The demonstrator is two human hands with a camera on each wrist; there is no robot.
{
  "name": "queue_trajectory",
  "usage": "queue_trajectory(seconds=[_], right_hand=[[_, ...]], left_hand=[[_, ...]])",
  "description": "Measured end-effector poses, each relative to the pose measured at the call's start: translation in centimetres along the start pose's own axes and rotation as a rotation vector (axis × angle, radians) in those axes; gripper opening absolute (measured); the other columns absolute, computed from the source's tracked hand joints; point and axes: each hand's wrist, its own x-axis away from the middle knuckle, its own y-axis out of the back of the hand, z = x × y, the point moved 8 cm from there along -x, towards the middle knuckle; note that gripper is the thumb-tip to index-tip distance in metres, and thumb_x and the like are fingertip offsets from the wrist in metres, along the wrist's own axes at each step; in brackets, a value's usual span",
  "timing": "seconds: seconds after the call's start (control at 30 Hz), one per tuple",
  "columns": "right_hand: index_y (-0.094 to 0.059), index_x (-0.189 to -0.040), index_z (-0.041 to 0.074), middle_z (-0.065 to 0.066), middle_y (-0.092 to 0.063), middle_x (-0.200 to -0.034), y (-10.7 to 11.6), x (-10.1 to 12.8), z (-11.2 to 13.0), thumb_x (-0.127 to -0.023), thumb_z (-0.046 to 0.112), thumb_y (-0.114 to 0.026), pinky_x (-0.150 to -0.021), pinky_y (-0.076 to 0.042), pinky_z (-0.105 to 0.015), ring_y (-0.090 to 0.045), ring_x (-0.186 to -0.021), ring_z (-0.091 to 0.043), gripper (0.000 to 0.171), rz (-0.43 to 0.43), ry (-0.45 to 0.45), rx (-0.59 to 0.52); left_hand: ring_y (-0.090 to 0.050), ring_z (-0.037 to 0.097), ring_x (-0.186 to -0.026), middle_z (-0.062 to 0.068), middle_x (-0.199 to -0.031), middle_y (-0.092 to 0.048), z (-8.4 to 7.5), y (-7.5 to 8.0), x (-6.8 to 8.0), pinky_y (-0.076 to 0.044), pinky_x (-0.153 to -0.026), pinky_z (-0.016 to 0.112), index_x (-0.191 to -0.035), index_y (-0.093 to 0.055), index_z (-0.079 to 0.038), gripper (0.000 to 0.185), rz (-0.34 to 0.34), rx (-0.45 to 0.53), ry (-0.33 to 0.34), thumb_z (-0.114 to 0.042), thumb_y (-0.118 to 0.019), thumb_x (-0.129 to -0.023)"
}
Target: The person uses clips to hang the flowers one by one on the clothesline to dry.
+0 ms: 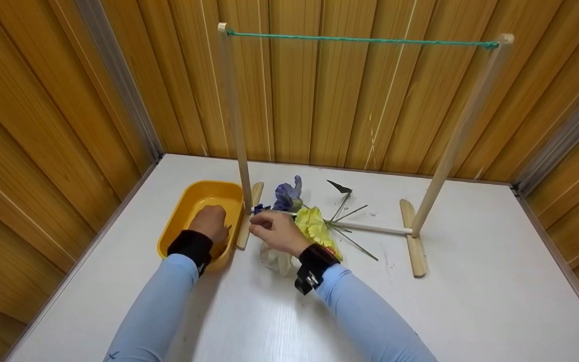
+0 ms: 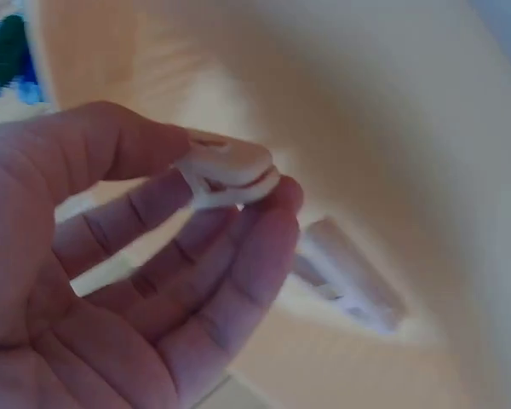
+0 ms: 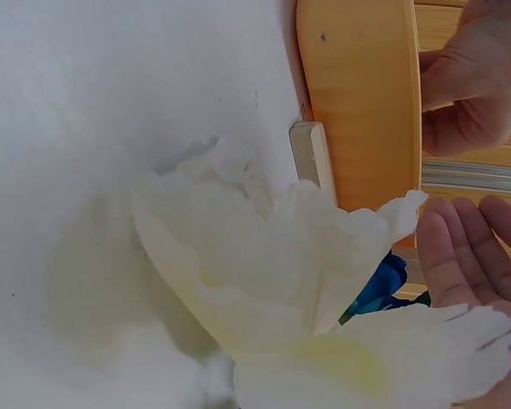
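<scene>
Left hand (image 1: 210, 221) sits inside the yellow tub (image 1: 187, 201) on the table (image 1: 470, 301), fingertips pinching a small white clip (image 2: 230, 173); a second clip (image 2: 345, 273) lies on the tub floor. Right hand (image 1: 275, 231) hovers over the artificial flowers (image 1: 314, 226) beside the rack's left post (image 1: 236, 125), fingers loosely curved, holding nothing visible. Risks: shallow fingertip pinch could drop the clip; right wrist lifting could knock the post or drag flowers.

A green string (image 1: 360, 40) spans the wooden rack (image 1: 448, 151) on the white table (image 1: 470, 311).
</scene>
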Motion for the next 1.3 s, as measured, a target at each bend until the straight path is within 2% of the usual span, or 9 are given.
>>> queue_trajectory(seconds=[0.1,0.23,0.33,0.5,0.63,0.77,0.93,1.13,1.3], right_hand=[[-0.074,-0.119,0.000,-0.015,-0.073,-0.115,0.2,0.0,0.0,-0.100,0.016,-0.066,-0.092,-0.058,-0.035,-0.070,-0.102,-0.027,0.026,0.001,-0.001,-0.019],[-0.074,-0.117,0.001,-0.014,-0.074,-0.113,0.8,0.0,0.2,-0.099,0.016,-0.066,-0.090,-0.058,-0.033,-0.071,-0.100,-0.026,0.025,-0.012,0.003,-0.033],[-0.074,-0.116,-0.001,-0.015,-0.075,-0.112,1.3,-0.2,0.4,-0.098,0.014,-0.066,-0.091,-0.058,-0.035,-0.072,-0.101,-0.027,0.024,-0.033,0.012,-0.037],[-0.073,-0.115,-0.003,-0.017,-0.075,-0.113,2.4,-0.4,0.5,-0.098,0.011,-0.066,-0.093,-0.057,-0.037,-0.071,-0.103,-0.028,0.023,-0.066,0.019,-0.061],[-0.072,-0.117,-0.003,-0.020,-0.074,-0.114,3.2,-0.3,0.5,-0.099,0.010,-0.066,-0.090,-0.057,-0.032,-0.071,-0.102,-0.026,0.023,-0.088,-0.004,-0.121],[-0.069,-0.123,-0.005,-0.020,-0.073,-0.117,3.9,0.0,0.4,-0.100,0.011,-0.066,-0.086,-0.056,-0.028,-0.070,-0.104,-0.025,0.028,-0.099,-0.038,-0.183],[-0.064,-0.130,-0.007,-0.023,-0.070,-0.122,4.9,0.7,0.2,-0.102,0.011,-0.065,-0.093,-0.057,-0.033,-0.070,-0.109,-0.030,0.034,-0.094,-0.052,-0.240],[-0.062,-0.131,-0.011,-0.028,-0.069,-0.119,6.0,1.9,0.4,-0.101,0.005,-0.063,-0.090,-0.060,-0.036,-0.070,-0.105,-0.039,0.034,-0.100,-0.010,-0.315],[-0.066,-0.123,-0.012,-0.024,-0.073,-0.108,6.9,3.3,1.0,-0.101,0.004,-0.063,-0.082,-0.061,-0.047,-0.074,-0.090,-0.030,0.027,-0.108,0.065,-0.277]], left_hand=[[-0.060,0.030,-0.072,0.016,-0.081,-0.065,-1.2,1.1,0.5,-0.058,-0.074,0.041,-0.106,-0.071,0.009,0.016,-0.116,-0.051,-0.034,0.000,-0.071,-0.093],[-0.066,0.033,-0.070,0.022,-0.082,-0.067,-3.0,2.5,1.4,-0.061,-0.067,0.042,-0.094,-0.072,0.011,0.008,-0.310,-0.175,-0.081,0.005,-0.069,-0.090],[-0.068,0.035,-0.069,0.026,-0.084,-0.067,-4.1,3.3,2.1,-0.061,-0.062,0.043,-0.090,-0.073,0.013,0.010,-0.411,-0.219,-0.102,0.005,-0.068,-0.090],[-0.068,0.036,-0.072,0.026,-0.085,-0.065,-5.9,4.2,3.1,-0.061,-0.066,0.045,-0.095,-0.073,0.012,0.012,-0.461,-0.139,-0.136,0.002,-0.069,-0.092],[-0.068,0.037,-0.074,0.024,-0.084,-0.064,-7.5,4.8,4.0,-0.061,-0.069,0.048,-0.098,-0.072,0.010,0.013,-0.495,-0.048,-0.199,0.001,-0.072,-0.089],[-0.067,0.037,-0.076,0.024,-0.088,-0.064,-8.8,5.0,4.8,-0.061,-0.071,0.048,-0.108,-0.069,0.009,0.022,-0.508,0.019,-0.249,0.001,-0.073,-0.089],[-0.067,0.037,-0.080,0.025,-0.094,-0.064,-9.7,4.9,5.7,-0.060,-0.073,0.047,-0.117,-0.063,0.008,0.031,-0.528,0.076,-0.286,-0.001,-0.074,-0.089],[-0.063,0.030,-0.073,0.018,-0.091,-0.061,-11.1,4.5,7.2,-0.059,-0.065,0.044,-0.120,-0.060,0.003,0.037,-0.620,0.160,-0.395,0.000,-0.077,-0.088],[-0.054,0.021,-0.066,0.009,-0.083,-0.054,-12.5,3.8,8.0,-0.051,-0.056,0.032,-0.111,-0.055,-0.002,0.035,-0.668,0.176,-0.464,-0.005,-0.081,-0.086]])
